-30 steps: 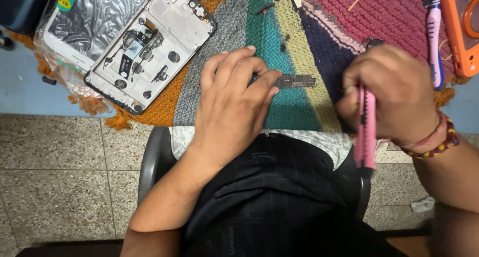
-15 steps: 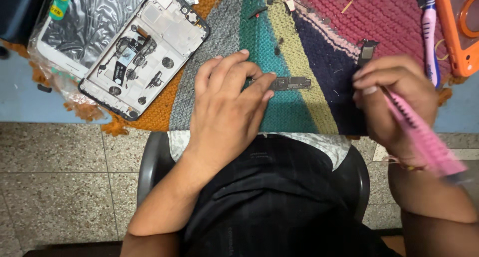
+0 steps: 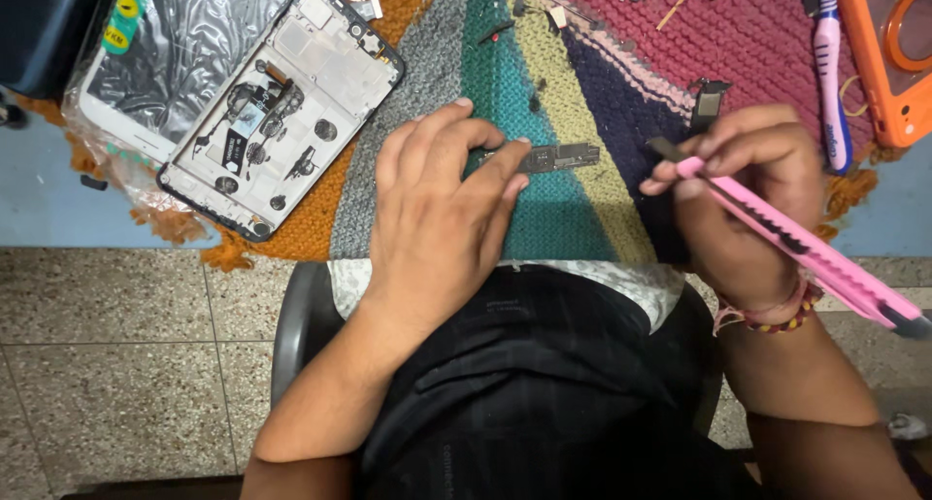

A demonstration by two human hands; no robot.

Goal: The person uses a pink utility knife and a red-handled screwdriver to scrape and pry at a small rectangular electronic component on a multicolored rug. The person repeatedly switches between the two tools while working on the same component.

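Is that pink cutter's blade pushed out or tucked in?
Out: a dark blade tip sticks past the pink cutter in the right hand.

Speckled terrazzo floor [image 3: 116, 364] fills seven o'clock. A blue table [image 3: 58, 214] spans above, under a striped knitted mat [image 3: 544, 92] at twelve.

**Circuit board pinned, pink cutter held**

A small dark circuit board [image 3: 561, 156], long and narrow, lies flat on the teal stripe of a knitted mat [image 3: 427, 53], its left end under fingertips. The pink utility knife [image 3: 806, 252] is slim and long, tilted with its dark blade tip up-left near the board's right end, its body running down-right past the wrist.
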